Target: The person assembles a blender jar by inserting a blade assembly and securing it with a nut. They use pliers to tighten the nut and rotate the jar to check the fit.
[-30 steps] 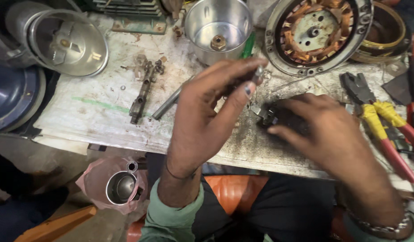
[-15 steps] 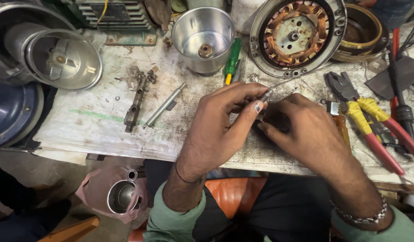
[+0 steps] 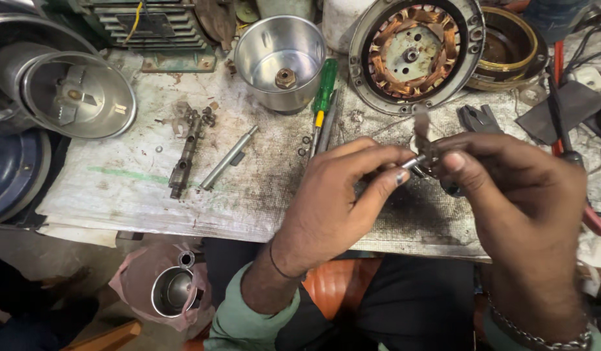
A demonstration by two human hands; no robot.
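Observation:
My left hand [image 3: 336,198] pinches a small shiny metal pin [image 3: 412,160] between thumb and forefinger, above the dirty white worktop [image 3: 118,188]. My right hand [image 3: 515,195] holds a small dark metal part [image 3: 437,159] against that pin, with a thin flat piece sticking up from it. Both hands are raised a little over the bench, near its front edge. What lies under the right palm is hidden.
A steel jar [image 3: 278,55] with a nut inside stands behind the hands, a green-handled screwdriver [image 3: 324,97] beside it. A motor stator [image 3: 417,52] lies at the back right. A steel rod [image 3: 229,158] and rusty bracket [image 3: 186,153] lie left. Red-handled pliers [image 3: 596,221] at the right.
Both hands have lifted off the worktop and moved right. The small part and pin are now held up between the fingertips instead of pressed against the bench.

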